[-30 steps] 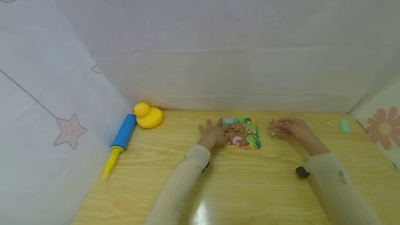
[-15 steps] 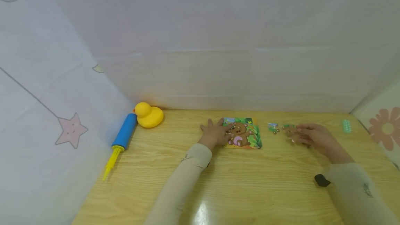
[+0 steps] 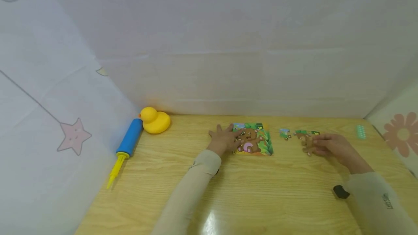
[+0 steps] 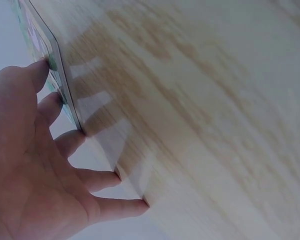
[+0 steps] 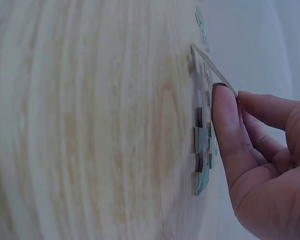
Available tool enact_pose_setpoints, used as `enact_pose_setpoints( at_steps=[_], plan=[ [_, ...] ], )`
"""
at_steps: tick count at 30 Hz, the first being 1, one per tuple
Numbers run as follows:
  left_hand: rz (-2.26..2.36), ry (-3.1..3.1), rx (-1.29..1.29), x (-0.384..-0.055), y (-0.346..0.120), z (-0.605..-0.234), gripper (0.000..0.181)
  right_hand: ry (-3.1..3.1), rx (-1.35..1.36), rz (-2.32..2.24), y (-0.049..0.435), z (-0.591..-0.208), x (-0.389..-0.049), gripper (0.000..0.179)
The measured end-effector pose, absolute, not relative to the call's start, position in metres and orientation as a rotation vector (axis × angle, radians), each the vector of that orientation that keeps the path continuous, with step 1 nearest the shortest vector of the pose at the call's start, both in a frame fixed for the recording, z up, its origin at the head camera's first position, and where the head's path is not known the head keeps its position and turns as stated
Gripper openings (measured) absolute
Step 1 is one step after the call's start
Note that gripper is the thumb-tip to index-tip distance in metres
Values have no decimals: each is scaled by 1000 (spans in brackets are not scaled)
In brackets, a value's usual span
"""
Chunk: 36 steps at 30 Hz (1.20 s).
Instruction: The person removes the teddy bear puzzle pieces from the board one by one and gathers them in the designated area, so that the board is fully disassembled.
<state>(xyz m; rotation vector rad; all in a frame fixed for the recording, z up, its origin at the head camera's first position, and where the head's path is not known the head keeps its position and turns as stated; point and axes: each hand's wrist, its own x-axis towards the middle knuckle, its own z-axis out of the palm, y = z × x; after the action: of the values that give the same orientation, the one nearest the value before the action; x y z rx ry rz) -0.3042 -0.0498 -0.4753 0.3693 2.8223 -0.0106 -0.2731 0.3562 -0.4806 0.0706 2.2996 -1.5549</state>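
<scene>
My left hand [image 3: 222, 141], fingers spread wide, rests at the left side of a jigsaw puzzle [image 3: 253, 148] with a brown bear picture. In the left wrist view, the thumb and nearest fingertips touch the puzzle's raised edge [image 4: 65, 80], while the outer fingertips meet the tabletop. My right hand [image 3: 336, 149] pinches a brown puzzle piece [image 3: 307, 144] between thumb and fingers. The right wrist view shows that piece [image 5: 217, 72] tilted, its far end low near the table. Several loose pieces [image 5: 202, 175] lie flat beneath and beside the right hand.
Between the puzzle and the right hand lies a blue-green piece [image 3: 285, 133]. A mint green studded item [image 3: 360, 132] is at the far right. To the left are a yellow rubber duck [image 3: 155, 120] and a blue hand pump [image 3: 130, 139]. Cloth-covered walls [image 3: 209, 82] border the wooden table [image 3: 261, 191].
My right hand has moved right and slightly nearer, uncovering loose pieces on the table, and now shows a brown piece in its pinch. The left hand stays on the puzzle.
</scene>
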Motion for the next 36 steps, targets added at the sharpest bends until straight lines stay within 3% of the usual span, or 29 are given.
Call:
enact_pose_setpoints(
  at_steps=[8,18,36],
  plan=[
    [9,2821,366,-305,-48,-476,56,2297,75,-1543,355,-482,-274,56],
    [10,2831,371,-305,-49,-477,57,2374,40,-1369,359,-475,-268,72],
    [44,2847,375,-309,-50,-482,58,2443,-115,-1367,335,-465,-276,74]
  ],
)
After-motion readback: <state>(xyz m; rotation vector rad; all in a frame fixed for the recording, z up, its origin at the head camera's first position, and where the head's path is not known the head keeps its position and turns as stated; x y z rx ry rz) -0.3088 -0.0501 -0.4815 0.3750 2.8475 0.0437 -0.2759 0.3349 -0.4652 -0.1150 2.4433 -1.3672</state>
